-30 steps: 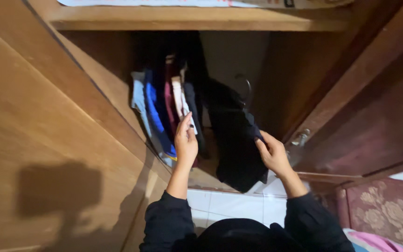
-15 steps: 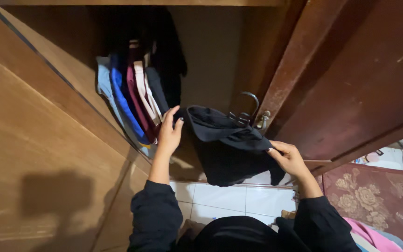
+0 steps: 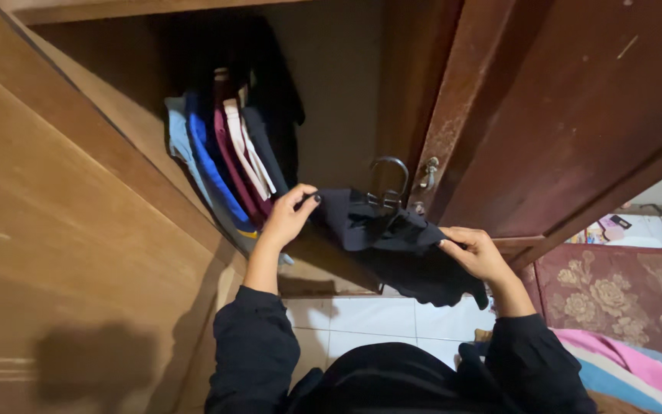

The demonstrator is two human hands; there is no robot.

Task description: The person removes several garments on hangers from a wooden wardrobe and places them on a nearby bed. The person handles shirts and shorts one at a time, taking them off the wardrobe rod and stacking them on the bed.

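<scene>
From the head camera, the left hand reaches up into an open wooden wardrobe and pinches the upper left edge of a black garment between thumb and fingers; the right hand grips the same garment's right edge, fingers curled over the cloth; the garment is stretched between the two hands and sags below them, its lower part hanging down under the right hand; a dark metal hanger hook rises from the cloth just above the span between the hands; just to the left of the left hand, touching or nearly touching its knuckles, hangs a row of clothes in light blue, blue, maroon, pale pink and dark tones; above and to the right of the right hand stands the open reddish-brown wardrobe door; below both forearms lies white tiled floor; to the right of the right sleeve are a floral patterned cloth and a pink and blue striped fabric.
</scene>
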